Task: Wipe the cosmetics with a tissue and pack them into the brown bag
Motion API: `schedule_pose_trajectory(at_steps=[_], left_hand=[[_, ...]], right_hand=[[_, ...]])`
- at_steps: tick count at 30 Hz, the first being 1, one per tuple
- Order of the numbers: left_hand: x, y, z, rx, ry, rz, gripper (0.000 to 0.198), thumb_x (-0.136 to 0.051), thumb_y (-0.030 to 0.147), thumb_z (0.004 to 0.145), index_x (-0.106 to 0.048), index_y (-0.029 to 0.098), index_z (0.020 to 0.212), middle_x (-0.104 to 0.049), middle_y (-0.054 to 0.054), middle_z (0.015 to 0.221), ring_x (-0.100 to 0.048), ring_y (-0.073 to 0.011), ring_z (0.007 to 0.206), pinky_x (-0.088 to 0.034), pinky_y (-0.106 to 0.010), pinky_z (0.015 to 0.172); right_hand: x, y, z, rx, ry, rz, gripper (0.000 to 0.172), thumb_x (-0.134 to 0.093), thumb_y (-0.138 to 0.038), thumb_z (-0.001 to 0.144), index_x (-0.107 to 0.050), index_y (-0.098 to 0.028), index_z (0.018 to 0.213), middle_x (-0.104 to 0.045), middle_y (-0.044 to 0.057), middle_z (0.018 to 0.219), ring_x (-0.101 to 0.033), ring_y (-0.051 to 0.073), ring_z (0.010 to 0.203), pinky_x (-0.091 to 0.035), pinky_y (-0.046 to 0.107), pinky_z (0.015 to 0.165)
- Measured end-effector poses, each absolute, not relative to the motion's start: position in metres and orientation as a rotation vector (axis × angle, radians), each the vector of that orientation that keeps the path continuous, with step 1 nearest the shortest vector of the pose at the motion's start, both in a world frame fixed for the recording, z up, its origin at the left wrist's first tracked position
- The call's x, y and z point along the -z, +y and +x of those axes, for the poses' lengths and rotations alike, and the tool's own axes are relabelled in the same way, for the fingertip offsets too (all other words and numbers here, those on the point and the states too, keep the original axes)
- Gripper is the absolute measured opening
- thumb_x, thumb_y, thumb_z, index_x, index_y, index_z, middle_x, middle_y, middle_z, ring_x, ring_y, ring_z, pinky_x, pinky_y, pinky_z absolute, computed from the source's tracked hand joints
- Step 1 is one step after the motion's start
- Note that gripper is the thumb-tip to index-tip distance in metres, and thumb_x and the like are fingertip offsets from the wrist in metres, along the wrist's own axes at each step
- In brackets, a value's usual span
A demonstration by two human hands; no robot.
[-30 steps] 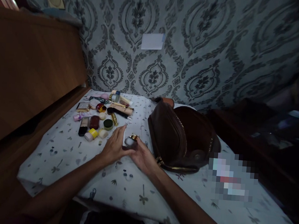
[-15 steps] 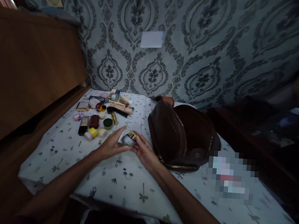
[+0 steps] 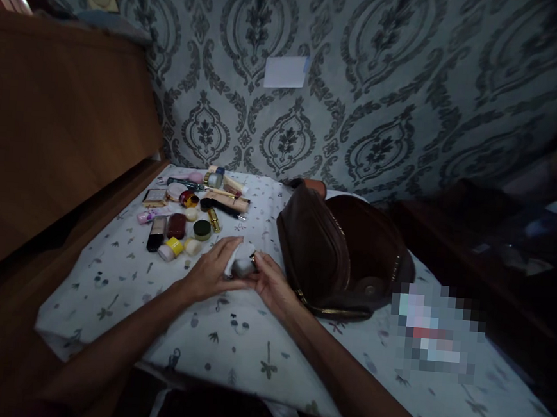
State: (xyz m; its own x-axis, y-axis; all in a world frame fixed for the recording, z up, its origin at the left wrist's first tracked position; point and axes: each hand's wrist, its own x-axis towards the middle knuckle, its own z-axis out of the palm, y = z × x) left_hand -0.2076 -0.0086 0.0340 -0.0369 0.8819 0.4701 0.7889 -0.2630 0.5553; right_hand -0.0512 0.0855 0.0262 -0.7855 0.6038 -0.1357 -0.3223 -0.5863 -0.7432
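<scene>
Over the middle of the table, both hands are around a small glass cosmetic jar [image 3: 243, 269] with a gold lid. My right hand [image 3: 272, 284] grips it from the right, its thumb beside the gold part. My left hand [image 3: 212, 269] is closed around a white cloth or wipe [image 3: 241, 250], pressed against the jar's left and upper side. The lid is mostly covered by the cloth and fingers. Nearest beyond my left hand lie a dark green round jar [image 3: 202, 229] and a gold tube [image 3: 214, 219].
Several cosmetics, among them a yellow-banded bottle [image 3: 174, 246] and a dark red container [image 3: 177, 225], lie at the table's back left. A brown leather bag [image 3: 314, 250] stands open right of my hands. A blurred-out packet [image 3: 435, 333] lies farther right. A wooden cabinet [image 3: 63, 121] borders the left.
The white cloth has come over the jar's top, covering most of the gold lid that showed before. Both hands stay in about the same place.
</scene>
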Motion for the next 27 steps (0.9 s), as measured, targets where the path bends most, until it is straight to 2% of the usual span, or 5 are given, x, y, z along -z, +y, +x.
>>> schedule_pose_trajectory(at_steps=[3,7,12,22,27], left_hand=[[-0.027,-0.006,-0.201,-1.140,1.956,2.097,0.095,-0.076,0.053,0.074,-0.030,0.016,0.149,-0.044,-0.022,0.143,-0.043,-0.0366,0.135,-0.043,-0.053,0.108],[-0.023,-0.005,-0.201,-1.159,1.969,2.054,0.084,-0.073,0.043,0.079,-0.031,0.018,0.147,-0.049,-0.019,0.139,-0.047,-0.0338,0.132,-0.042,-0.051,0.109],[-0.026,-0.004,-0.211,-1.328,1.870,1.796,0.076,-0.077,0.042,0.074,-0.042,0.017,0.138,-0.054,-0.016,0.136,-0.051,-0.0320,0.128,-0.041,-0.045,0.109],[-0.038,-0.002,-0.212,-1.388,1.657,1.728,0.057,-0.079,0.041,0.071,-0.053,0.019,0.116,-0.062,-0.007,0.112,-0.059,-0.0258,0.106,-0.046,-0.036,0.094],[-0.042,-0.004,-0.213,-1.412,1.625,1.716,0.047,-0.068,0.050,0.080,-0.055,0.018,0.111,-0.061,-0.007,0.109,-0.057,-0.0247,0.103,-0.043,-0.035,0.092]], right_hand=[[-0.026,0.084,-0.051,-2.350,-1.002,-0.517,0.035,-0.083,-0.042,0.071,-0.058,-0.021,0.083,-0.072,-0.004,0.079,-0.070,0.015,0.063,-0.058,0.030,0.062],[-0.027,0.085,-0.051,-2.336,-1.050,-0.507,0.032,-0.081,-0.041,0.073,-0.059,-0.020,0.084,-0.072,-0.003,0.083,-0.070,0.014,0.064,-0.058,0.029,0.062],[-0.029,0.086,-0.050,-2.368,-1.134,-0.502,0.046,-0.078,-0.044,0.076,-0.060,-0.025,0.113,-0.073,0.000,0.094,-0.073,0.017,0.069,-0.061,0.034,0.067],[-0.018,0.091,-0.051,-2.315,-1.202,-0.485,0.046,-0.084,-0.044,0.070,-0.052,-0.023,0.096,-0.071,-0.003,0.073,-0.072,0.017,0.060,-0.058,0.027,0.059],[-0.021,0.089,-0.051,-2.300,-1.237,-0.535,0.056,-0.083,-0.045,0.070,-0.051,-0.025,0.111,-0.071,-0.002,0.076,-0.072,0.018,0.059,-0.056,0.027,0.058]])
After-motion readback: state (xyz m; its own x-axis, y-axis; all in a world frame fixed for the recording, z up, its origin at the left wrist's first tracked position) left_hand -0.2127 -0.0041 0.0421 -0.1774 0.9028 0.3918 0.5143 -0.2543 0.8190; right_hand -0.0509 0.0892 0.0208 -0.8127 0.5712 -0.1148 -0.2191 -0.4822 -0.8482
